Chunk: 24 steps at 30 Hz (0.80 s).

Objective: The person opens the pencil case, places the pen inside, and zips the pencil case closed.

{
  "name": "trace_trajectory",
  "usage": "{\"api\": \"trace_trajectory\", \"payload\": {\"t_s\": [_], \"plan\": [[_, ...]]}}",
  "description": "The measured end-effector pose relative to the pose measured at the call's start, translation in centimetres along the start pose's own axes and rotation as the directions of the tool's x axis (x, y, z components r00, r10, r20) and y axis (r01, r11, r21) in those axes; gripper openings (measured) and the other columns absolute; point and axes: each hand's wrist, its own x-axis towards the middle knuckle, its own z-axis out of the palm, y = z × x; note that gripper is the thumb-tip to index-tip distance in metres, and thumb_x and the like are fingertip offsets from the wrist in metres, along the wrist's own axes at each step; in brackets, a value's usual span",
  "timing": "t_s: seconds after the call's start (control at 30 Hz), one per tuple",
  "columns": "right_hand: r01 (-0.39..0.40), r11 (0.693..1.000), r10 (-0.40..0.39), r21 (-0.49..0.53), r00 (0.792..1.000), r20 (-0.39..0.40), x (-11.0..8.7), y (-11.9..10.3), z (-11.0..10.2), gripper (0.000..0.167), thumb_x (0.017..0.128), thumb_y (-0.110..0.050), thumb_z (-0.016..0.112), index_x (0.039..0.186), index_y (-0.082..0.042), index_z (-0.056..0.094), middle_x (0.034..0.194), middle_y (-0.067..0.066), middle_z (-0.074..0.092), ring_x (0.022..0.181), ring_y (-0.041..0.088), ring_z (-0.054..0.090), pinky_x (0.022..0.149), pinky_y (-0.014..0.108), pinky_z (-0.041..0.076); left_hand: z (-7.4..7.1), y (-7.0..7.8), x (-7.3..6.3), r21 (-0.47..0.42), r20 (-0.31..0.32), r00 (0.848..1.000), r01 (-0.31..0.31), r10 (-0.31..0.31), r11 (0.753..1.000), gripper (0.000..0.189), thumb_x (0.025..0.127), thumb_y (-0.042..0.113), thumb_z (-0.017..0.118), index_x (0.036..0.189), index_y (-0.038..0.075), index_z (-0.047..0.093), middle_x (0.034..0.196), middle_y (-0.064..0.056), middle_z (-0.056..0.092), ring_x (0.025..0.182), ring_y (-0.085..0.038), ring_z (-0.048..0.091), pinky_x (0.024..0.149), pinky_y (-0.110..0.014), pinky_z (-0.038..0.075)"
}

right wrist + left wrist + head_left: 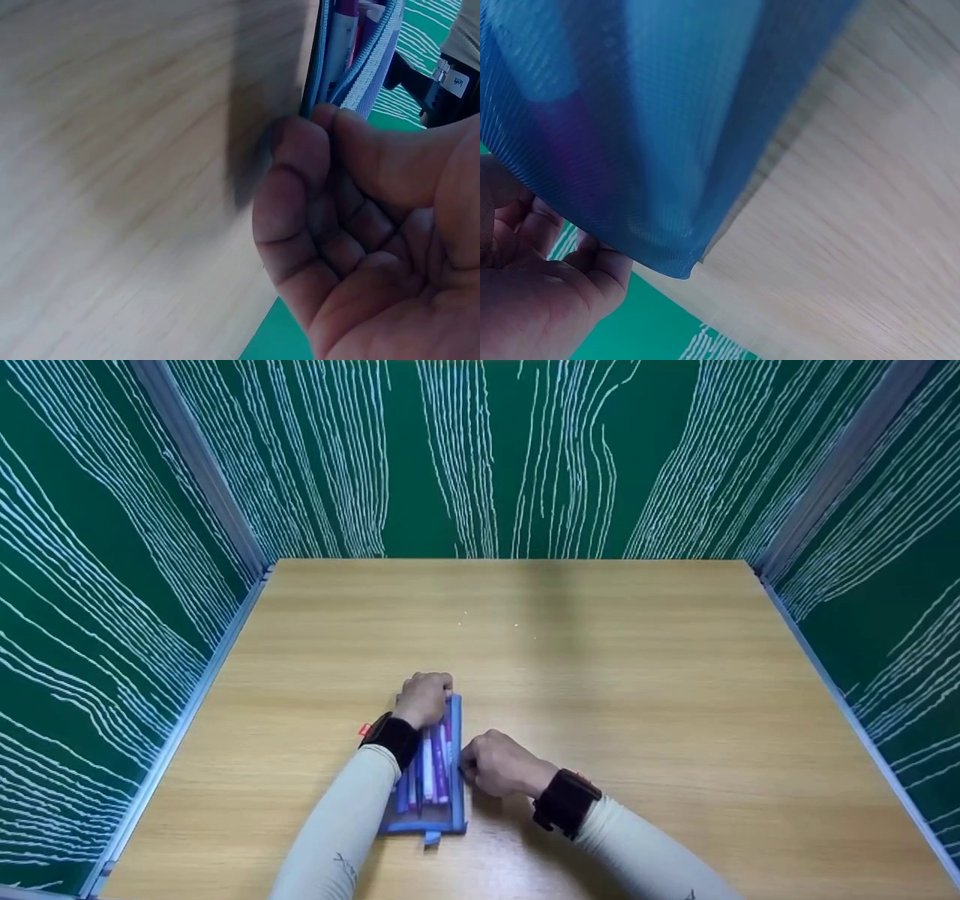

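A blue mesh pencil case (457, 780) with a zip, holding several purple and white markers (439, 769), is on the table in the head view. My left hand (424, 699) grips its far end, its fingers curled at the mesh edge in the left wrist view. At the case's right side, my right hand (501, 763) pinches the zip edge between thumb and forefinger. In the right wrist view the zip (365, 60) stands parted above those fingertips, with marker ends (341, 45) showing inside. Whatever small part lies between the fingertips is hidden.
The wooden table (637, 675) has a few tiny pale specks towards its back. Green panels (510, 457) with white wavy lines enclose it on the left, back and right, joined by grey posts (202, 457). A blue fabric tab (432, 838) sticks out from the case's near end.
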Motion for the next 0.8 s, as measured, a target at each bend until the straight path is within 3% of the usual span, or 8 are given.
{"api": "trace_trajectory", "payload": {"t_s": [0.4,0.8], "plan": [[0.076,0.997,-0.076,0.035,0.997,0.006,-0.43,0.30,0.38,0.032,0.070,0.012,0.058,0.058,-0.017,0.054,0.053,-0.015,0.042,0.049,0.001,0.038,0.046,0.018,0.033,0.23,-0.07,-0.07,-0.020,-0.022,1.000,-0.002,0.001,1.000,0.011,0.094,0.009,0.066,0.083,0.006,0.068,0.089,-0.011,0.072,0.092,-0.039,0.063,0.087,-0.051,0.047],[-0.002,0.998,-0.003,0.069,0.997,0.077,-0.83,-0.02,0.26,0.028,0.070,0.013,0.055,0.062,-0.013,0.062,0.056,-0.015,0.050,0.050,0.003,0.044,0.047,0.020,0.039,0.18,-0.01,0.02,-0.002,-0.005,1.000,0.003,-0.003,1.000,0.009,0.093,0.008,0.067,0.084,0.008,0.067,0.091,-0.010,0.072,0.094,-0.038,0.064,0.088,-0.051,0.048]]}}
